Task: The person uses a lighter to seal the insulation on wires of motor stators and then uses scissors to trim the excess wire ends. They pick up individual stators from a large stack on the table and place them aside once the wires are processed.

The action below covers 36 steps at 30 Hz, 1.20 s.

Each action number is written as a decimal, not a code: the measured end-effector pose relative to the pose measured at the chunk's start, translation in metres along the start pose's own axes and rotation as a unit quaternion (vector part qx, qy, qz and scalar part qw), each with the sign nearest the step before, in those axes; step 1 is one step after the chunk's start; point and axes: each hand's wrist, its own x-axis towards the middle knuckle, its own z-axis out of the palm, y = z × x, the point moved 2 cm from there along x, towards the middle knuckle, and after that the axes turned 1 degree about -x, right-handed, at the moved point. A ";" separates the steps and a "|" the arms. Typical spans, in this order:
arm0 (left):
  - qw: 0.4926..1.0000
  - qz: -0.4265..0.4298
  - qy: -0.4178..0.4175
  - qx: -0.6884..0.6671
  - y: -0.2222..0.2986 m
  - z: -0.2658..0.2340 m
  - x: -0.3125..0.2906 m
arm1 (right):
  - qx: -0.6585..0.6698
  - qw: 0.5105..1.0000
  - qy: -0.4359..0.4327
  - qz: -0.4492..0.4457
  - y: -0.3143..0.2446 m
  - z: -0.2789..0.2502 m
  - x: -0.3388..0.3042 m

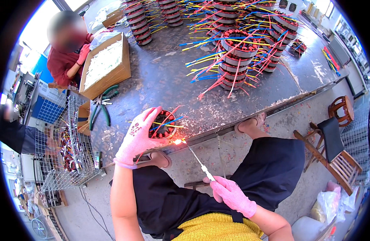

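Observation:
My left hand (138,136), in a pink glove, grips a round motor stator (165,124) with copper windings and red, yellow and blue leads at the near edge of the metal workbench (160,76). My right hand (231,195), also pink-gloved, holds a thin torch wand (197,160). A small orange flame (177,141) burns at the wand's tip, right beside the stator's lower edge.
Stacks of stators (235,56) with coloured leads fill the far bench. A cardboard box (106,66) and green-handled pliers (102,104) lie at left. A person in red (66,56) sits beyond. A wire basket (70,148) stands left, wooden chairs (333,148) right.

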 end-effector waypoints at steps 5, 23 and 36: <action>1.000 -0.006 -0.012 -0.013 -0.003 0.000 0.000 | 0.015 1.000 0.006 0.009 -0.003 0.002 -0.001; 1.000 0.007 0.008 0.012 0.001 0.000 -0.002 | 0.076 0.997 0.016 0.006 0.004 -0.001 -0.002; 0.999 0.041 -0.005 0.023 0.001 0.000 -0.004 | 0.014 0.999 0.029 0.010 -0.009 -0.004 0.001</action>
